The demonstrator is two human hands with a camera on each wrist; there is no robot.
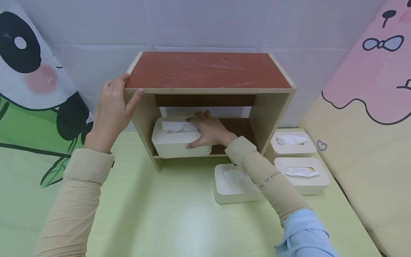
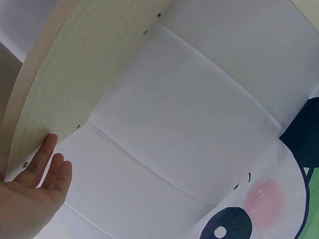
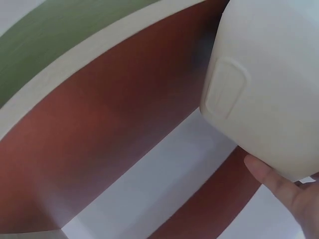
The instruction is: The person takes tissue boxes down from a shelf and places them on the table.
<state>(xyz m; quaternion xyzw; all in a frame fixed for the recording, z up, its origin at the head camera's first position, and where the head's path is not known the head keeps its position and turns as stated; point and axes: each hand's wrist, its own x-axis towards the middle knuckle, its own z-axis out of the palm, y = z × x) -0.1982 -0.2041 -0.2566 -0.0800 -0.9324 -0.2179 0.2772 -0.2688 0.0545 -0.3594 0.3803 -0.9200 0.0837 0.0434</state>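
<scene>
A small wooden shelf (image 1: 208,71) with a reddish-brown top stands on the light green table. My left hand (image 1: 112,107) rests at its upper left corner, thumb by the front edge. In the left wrist view, extended fingers of the left hand (image 2: 42,191) lie along the pale side panel (image 2: 75,69). Inside the shelf's left part, a white tissue box (image 1: 179,147) sits slightly tilted, tissue showing on top. My right hand (image 1: 213,132) grips this box across its right end, thumb at the front and fingers behind; the right wrist view shows the box (image 3: 269,84) close up.
Another white tissue box (image 1: 234,194) lies on the table (image 1: 154,221) before the shelf, partly under my right forearm. Two more tissue boxes, a nearer one (image 1: 300,185) and a farther one (image 1: 280,151), stand right of the shelf. Behind hangs a pale cloth (image 1: 205,25).
</scene>
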